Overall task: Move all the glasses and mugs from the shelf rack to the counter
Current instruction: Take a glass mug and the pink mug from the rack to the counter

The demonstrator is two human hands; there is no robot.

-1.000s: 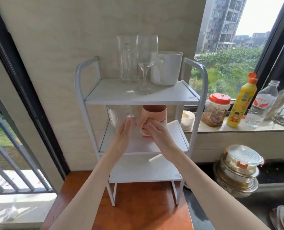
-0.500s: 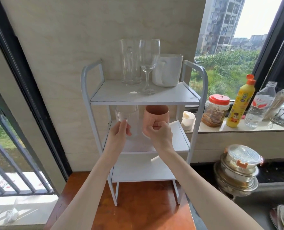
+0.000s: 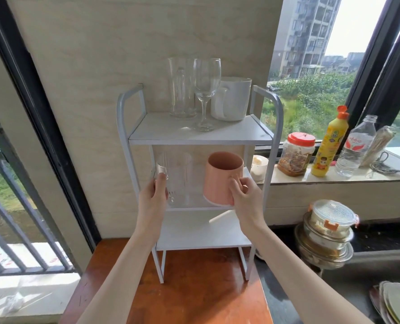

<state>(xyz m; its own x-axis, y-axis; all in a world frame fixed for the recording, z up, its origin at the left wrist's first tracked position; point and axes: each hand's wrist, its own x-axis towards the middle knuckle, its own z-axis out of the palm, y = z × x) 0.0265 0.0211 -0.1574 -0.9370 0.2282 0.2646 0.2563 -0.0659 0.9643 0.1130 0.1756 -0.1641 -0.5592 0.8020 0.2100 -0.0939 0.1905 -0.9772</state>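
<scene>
A white three-tier shelf rack (image 3: 201, 137) stands on the orange-brown counter (image 3: 194, 298). Its top tier carries a tall clear glass (image 3: 181, 90), a wine glass (image 3: 206, 90) and a white mug (image 3: 232, 99). In front of the middle tier, my left hand (image 3: 154, 199) grips a clear glass mug (image 3: 178, 178) by its handle. My right hand (image 3: 244, 195) holds a pink mug (image 3: 223, 178) by its handle, tilted with its mouth toward me. Both mugs are lifted and drawn out toward the tier's front edge.
On the window sill to the right stand a small white cup (image 3: 259, 167), a red-lidded jar (image 3: 297, 155), a yellow squeeze bottle (image 3: 329, 143) and a water bottle (image 3: 357, 146). Stacked bowls and a lidded container (image 3: 327, 232) sit on the dark counter at right, with plates (image 3: 395, 302) nearby.
Both hands closed on the mugs' handles, then pulled the glass mug and the pink mug out from deep in the middle tier toward me, lifting them.
</scene>
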